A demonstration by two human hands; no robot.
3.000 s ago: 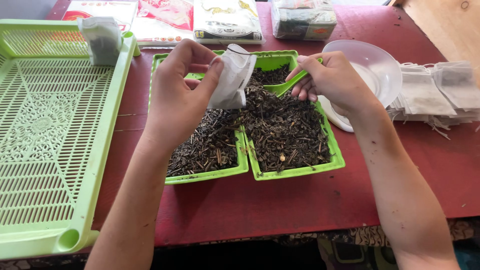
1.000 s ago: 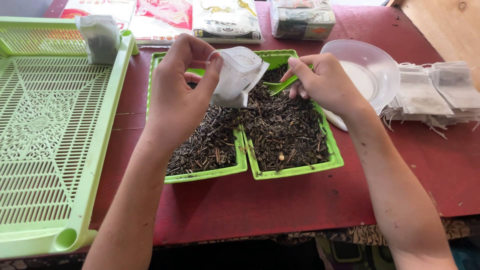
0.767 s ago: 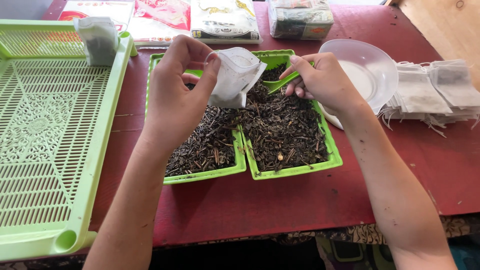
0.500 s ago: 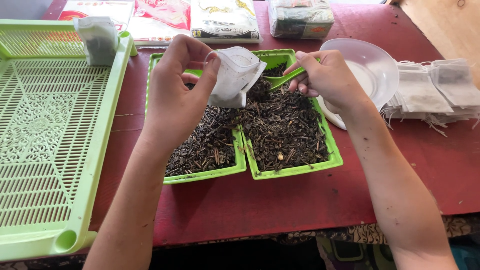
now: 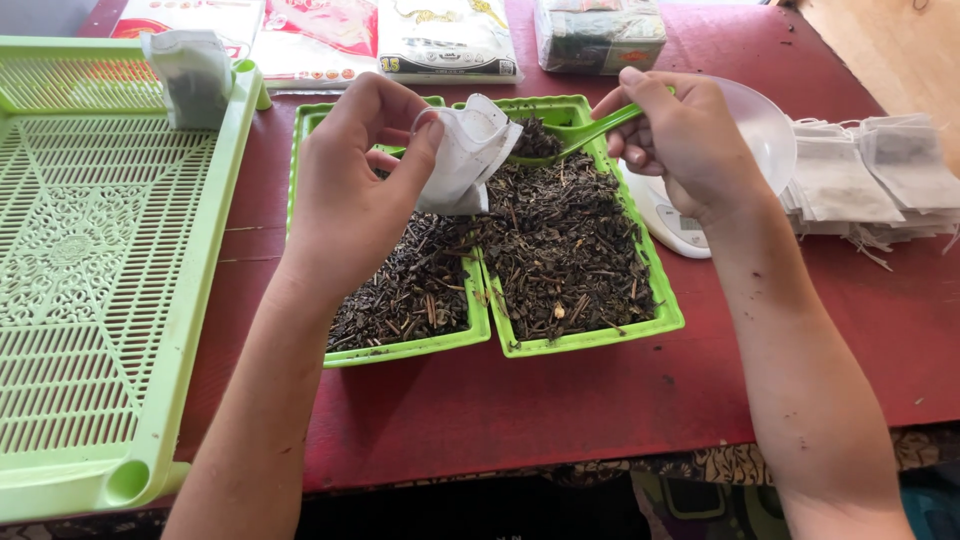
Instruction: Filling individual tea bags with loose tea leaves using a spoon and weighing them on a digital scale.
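The left hand (image 5: pixel 355 190) pinches an open white filter bag (image 5: pixel 462 155) above the green trays (image 5: pixel 590 342); the right hand (image 5: pixel 690 140), fingers closed, holds a loaded green spoon (image 5: pixel 580 135) at its mouth.

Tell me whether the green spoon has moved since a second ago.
Yes. The green spoon in the right hand has risen from the tea in the right green tray, loaded, to the white pouch.
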